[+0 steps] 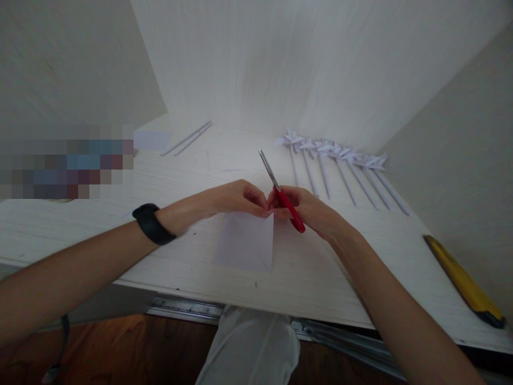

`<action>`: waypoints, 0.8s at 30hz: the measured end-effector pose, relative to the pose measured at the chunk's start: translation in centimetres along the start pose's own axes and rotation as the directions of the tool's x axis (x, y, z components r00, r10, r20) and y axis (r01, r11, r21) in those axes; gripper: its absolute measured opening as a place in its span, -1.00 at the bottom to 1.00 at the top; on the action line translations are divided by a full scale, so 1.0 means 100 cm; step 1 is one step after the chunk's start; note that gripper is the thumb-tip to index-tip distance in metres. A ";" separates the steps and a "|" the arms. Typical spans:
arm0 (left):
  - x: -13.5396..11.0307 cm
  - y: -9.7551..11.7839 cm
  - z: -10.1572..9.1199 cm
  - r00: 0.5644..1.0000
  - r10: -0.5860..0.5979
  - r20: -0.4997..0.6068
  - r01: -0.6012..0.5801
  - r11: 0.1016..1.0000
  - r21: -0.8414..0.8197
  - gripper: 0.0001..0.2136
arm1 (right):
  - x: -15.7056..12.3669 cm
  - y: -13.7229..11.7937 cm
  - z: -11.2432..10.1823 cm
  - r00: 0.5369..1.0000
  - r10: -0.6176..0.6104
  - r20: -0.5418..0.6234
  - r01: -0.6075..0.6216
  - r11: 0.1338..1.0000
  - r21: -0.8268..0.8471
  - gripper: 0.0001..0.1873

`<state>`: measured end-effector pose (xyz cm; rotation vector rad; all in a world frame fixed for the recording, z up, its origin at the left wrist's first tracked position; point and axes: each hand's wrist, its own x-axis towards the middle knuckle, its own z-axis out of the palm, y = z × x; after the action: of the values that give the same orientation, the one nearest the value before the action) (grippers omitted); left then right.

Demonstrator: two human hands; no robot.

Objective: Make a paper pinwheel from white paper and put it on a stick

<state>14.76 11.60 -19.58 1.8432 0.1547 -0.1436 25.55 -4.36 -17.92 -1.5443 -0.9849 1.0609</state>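
A square sheet of white paper (pixel 246 243) hangs from my fingertips just above the table in front of me. My left hand (pixel 240 198) pinches its upper edge near the right corner. Close against it, my right hand (pixel 298 206) pinches that same corner and also carries a pair of scissors (pixel 285 200). The red handles rest across the right hand's fingers, and the metal blades point up and away. Thin crease or cut lines show near the paper's corners.
Several paper pinwheels (pixel 320 148) on white sticks lie in a row at the back right. Two paper sticks (pixel 186 139) and a paper sheet (pixel 152 140) lie at the back left. A yellow cutter (pixel 460 278) rests at the right edge. Walls enclose the white table (pixel 168 267).
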 end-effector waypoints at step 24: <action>-0.002 0.002 0.000 0.998 -0.017 -0.062 0.011 0.994 -0.106 -0.84 | 0.000 0.002 -0.002 0.997 -0.026 -0.078 0.027 1.000 0.003 -0.83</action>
<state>14.56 11.59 -19.37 1.7425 0.2149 -0.0859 25.74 -4.50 -18.13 -1.5534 -0.9462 0.9760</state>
